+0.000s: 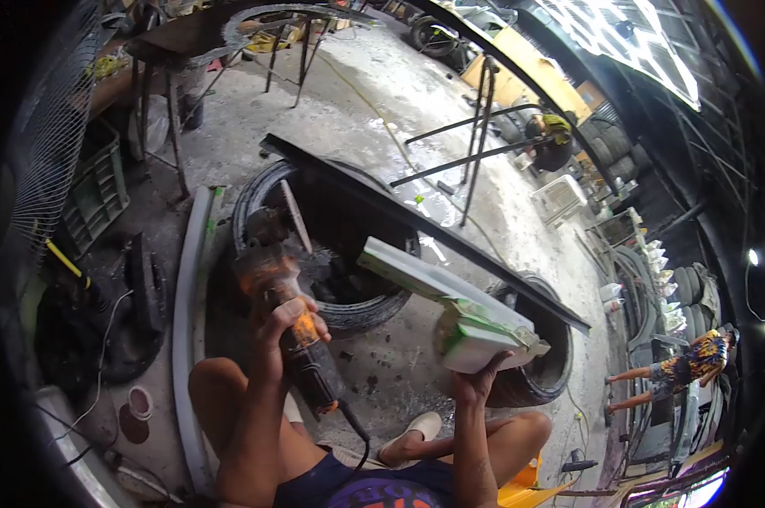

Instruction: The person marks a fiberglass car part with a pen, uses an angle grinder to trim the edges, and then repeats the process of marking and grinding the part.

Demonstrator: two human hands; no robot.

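My left hand is wrapped round the body of an orange and black angle grinder. Its disc points up and away from me, and a cord trails from its lower end toward my lap. In my right hand is a pale grey moulded piece with green edges, gripped at its near end. The piece slants up to the left, above the floor between two tyres. A gap separates the disc from the piece. Beneath the grinder head lies a large tyre.
A long black bar lies across the large tyre and a second tyre. Left of my leg is a long grey strip. Metal stands and a green crate stand farther off. One person stands at right; another is farther back.
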